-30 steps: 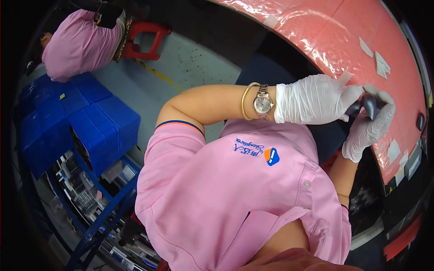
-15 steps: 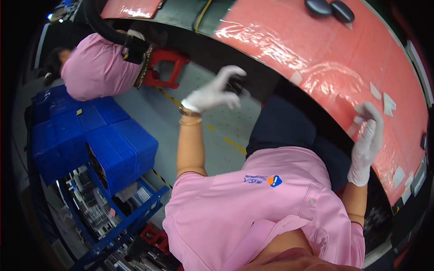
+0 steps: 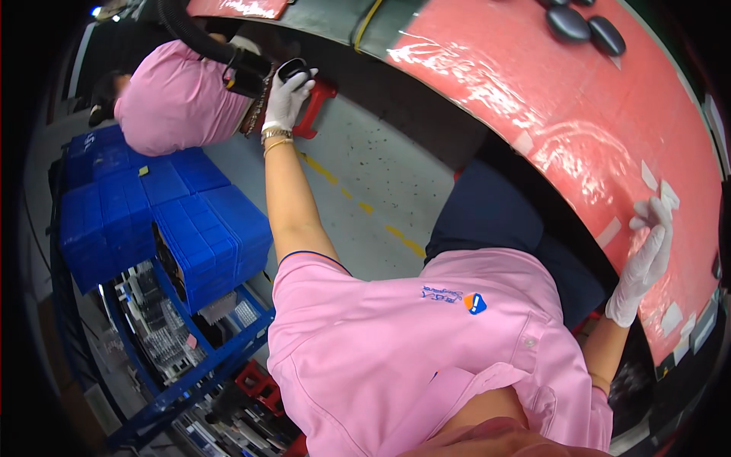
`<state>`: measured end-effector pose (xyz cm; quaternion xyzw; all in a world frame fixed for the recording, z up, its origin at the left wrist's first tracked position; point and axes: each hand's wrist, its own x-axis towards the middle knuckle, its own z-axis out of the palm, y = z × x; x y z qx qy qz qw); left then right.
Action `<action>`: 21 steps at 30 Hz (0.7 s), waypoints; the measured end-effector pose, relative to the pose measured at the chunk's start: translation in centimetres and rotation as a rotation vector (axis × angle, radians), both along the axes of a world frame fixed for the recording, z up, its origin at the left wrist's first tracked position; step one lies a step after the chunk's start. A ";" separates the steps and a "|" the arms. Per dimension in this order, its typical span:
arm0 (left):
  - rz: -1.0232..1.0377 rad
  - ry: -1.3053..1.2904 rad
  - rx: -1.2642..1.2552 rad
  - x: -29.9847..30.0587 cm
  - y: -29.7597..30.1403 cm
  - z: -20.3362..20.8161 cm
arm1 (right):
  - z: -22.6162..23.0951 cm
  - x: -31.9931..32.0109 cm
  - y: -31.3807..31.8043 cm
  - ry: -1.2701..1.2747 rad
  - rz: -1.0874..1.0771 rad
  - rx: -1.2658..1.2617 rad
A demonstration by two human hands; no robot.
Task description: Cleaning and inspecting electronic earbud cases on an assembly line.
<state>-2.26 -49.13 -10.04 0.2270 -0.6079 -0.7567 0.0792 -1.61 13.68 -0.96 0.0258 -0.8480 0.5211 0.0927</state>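
Note:
My left hand [image 3: 286, 97], in a white glove, is stretched far out to the left and is shut on a small dark rounded part [image 3: 296, 69], right beside a co-worker in a pink shirt [image 3: 171, 103]. On the other side my right hand [image 3: 644, 263], also gloved, lies flat and open on the red table surface [image 3: 533, 84], its fingertips touching small white labels [image 3: 659, 190]. It holds nothing. Two more dark oval parts [image 3: 586, 27] lie at the far end of the red surface.
Stacked blue crates [image 3: 160, 221] stand on the left above a blue metal rack [image 3: 190, 365] of small items. A red stool [image 3: 316, 107] stands on the grey floor with its yellow dashed line [image 3: 358, 206]. A black hose [image 3: 190, 34] hangs near the co-worker.
My left hand left the red table, swung out to the left with the dark part and now reaches the co-worker. My right hand released the part and lies flat on the table.

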 end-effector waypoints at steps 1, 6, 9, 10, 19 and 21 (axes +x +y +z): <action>0.029 0.064 0.063 0.6 0.1 0.0 | 0.3 -0.1 0.1 0.007 0.025 -0.010; 0.061 0.177 0.470 2.9 12.5 1.9 | 2.8 -1.4 3.3 0.104 -0.111 0.102; -0.424 0.258 0.578 3.6 20.4 3.2 | 2.4 -3.6 5.7 0.073 -0.052 0.065; -0.577 0.210 0.578 2.8 24.1 4.8 | 2.0 -4.3 6.9 0.074 0.009 0.145; -1.180 -0.247 0.591 -3.8 45.2 10.6 | 3.4 -6.7 7.4 0.338 0.436 0.857; -1.180 -0.254 0.545 -4.0 46.1 10.5 | 1.7 -7.2 8.9 0.308 0.448 0.836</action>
